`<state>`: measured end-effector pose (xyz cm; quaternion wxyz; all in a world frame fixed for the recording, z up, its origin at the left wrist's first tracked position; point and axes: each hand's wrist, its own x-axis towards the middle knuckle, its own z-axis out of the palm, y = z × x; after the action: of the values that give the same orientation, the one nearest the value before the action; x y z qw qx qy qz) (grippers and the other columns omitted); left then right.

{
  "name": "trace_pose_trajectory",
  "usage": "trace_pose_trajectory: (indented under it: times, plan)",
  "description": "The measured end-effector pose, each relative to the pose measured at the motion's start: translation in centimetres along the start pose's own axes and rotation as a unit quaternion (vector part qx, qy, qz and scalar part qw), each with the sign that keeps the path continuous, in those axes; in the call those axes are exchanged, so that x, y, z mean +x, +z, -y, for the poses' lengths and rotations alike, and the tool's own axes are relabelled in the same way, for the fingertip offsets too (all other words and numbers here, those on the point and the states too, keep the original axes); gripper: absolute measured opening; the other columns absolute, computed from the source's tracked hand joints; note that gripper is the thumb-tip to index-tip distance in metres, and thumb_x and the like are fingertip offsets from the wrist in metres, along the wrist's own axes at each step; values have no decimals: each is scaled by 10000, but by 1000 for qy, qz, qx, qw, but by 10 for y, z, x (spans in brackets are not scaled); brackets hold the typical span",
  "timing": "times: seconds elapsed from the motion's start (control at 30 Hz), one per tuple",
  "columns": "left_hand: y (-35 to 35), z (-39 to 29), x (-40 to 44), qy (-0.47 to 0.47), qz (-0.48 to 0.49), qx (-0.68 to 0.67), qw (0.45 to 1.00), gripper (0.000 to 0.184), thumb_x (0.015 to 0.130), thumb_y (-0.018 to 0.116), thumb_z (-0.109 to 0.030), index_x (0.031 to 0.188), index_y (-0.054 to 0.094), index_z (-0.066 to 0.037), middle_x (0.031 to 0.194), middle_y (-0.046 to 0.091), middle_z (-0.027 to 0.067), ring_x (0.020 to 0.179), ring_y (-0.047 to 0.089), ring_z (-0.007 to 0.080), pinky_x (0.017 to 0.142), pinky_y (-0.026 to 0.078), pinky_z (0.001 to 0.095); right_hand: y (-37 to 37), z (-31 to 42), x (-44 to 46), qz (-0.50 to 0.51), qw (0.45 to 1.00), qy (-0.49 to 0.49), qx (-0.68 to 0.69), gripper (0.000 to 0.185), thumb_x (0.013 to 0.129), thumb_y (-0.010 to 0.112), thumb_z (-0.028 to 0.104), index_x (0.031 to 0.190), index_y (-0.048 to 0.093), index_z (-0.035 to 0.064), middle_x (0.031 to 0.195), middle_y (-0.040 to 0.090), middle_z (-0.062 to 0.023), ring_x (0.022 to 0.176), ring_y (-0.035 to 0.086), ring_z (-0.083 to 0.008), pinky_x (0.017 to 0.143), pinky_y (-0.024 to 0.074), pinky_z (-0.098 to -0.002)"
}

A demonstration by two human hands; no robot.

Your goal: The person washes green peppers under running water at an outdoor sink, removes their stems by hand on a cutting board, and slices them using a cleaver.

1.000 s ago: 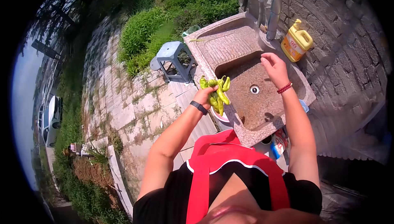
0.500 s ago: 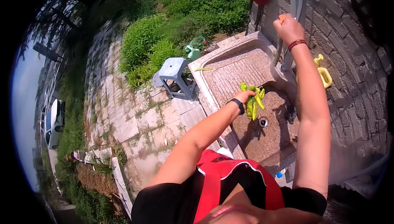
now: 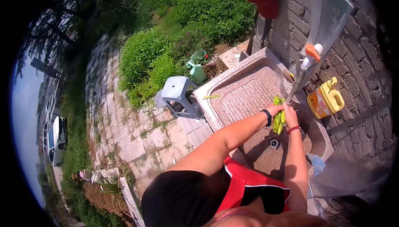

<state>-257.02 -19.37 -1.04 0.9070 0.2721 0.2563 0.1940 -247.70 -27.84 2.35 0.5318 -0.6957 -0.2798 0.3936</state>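
Several green peppers (image 3: pixel 279 121) hang over the stone sink (image 3: pixel 260 148), above its drain. My left hand (image 3: pixel 274 110) is closed round their upper ends. Close against them on the right is my right hand (image 3: pixel 289 114), its fingers at the peppers and partly hidden, so its grip is unclear. The faucet (image 3: pixel 306 62) with an orange handle stands just above my hands, by the wall. Water seems to run down from it onto the peppers.
A yellow soap jug (image 3: pixel 325 99) stands right of the sink by the brick wall. Left of the sink are a grey stool (image 3: pixel 180 95) and a green watering can (image 3: pixel 197 72). A blue cloth (image 3: pixel 317 164) hangs at the sink's right corner.
My left hand has carried the peppers right, to below the faucet. My right hand has come down from the orange handle to the peppers. The view has shifted.
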Motion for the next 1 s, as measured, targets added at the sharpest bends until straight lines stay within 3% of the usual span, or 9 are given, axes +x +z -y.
trace_pose_trajectory:
  times: [0.1,0.23,0.33,0.4,0.5,0.7,0.8,0.93,1.0]
  plan:
    - [-53,34,54,-15,-131,351,927,403,864,635,-430,997,631,-49,883,666,83,713,622,186,654,506,334,50,6,-28,-71,970,69,220,351,941,559,356,1080,547,35,1009,589,-63,921,553,-136,817,437,-286]
    - [-5,-28,-8,33,-98,290,951,637,921,358,-620,1031,641,-60,990,641,128,870,592,232,816,467,378,77,19,-30,-107,956,46,270,424,942,560,308,1236,497,10,1115,593,-69,1003,555,-174,879,430,-311]
    - [17,-16,-20,-41,-104,44,993,610,943,356,-576,1096,610,-43,1088,612,150,963,563,234,882,436,359,62,-8,1,-103,950,84,283,441,940,559,297,1267,499,7,1164,584,-82,1031,564,-181,895,443,-311]
    - [13,-6,-16,41,-117,112,986,663,934,354,-601,1307,431,-57,1182,555,129,1037,525,239,928,410,390,50,-8,15,-29,938,163,306,472,940,555,306,1297,483,5,1193,574,-87,1050,564,-183,901,448,-310]
    - [14,-16,-7,-49,-130,115,984,727,897,414,-637,1335,402,-56,1281,505,158,1128,496,259,977,382,408,65,14,9,-80,937,141,309,433,958,516,193,1348,439,21,1233,556,-91,1076,553,-179,914,446,-307]
    - [0,-24,-3,-127,-139,-79,979,618,849,529,-638,1084,550,-67,1084,584,164,972,565,283,900,439,419,80,7,-13,-88,987,22,131,412,927,521,105,1321,470,-3,1233,561,-129,1095,545,-190,918,436,-293]
    - [-2,17,0,-27,-133,-76,988,589,885,491,-611,1106,532,-67,1104,583,172,998,560,273,912,429,413,59,-34,5,-138,988,53,41,320,909,564,141,1177,570,-35,1121,607,-135,993,583,-195,847,470,-310]
    - [4,32,-24,21,-140,404,904,600,958,393,-528,1308,400,-40,1313,462,161,1204,438,253,1008,350,352,46,-73,13,-204,935,135,255,261,888,586,165,999,605,-70,956,627,-141,850,604,-208,722,494,-344]
    - [-24,58,-2,49,-122,320,938,539,975,400,-458,1294,405,-23,1265,506,175,1129,491,244,967,388,355,42,-97,16,-209,909,171,318,285,890,584,177,1025,596,-74,951,625,-136,847,602,-206,719,491,-339]
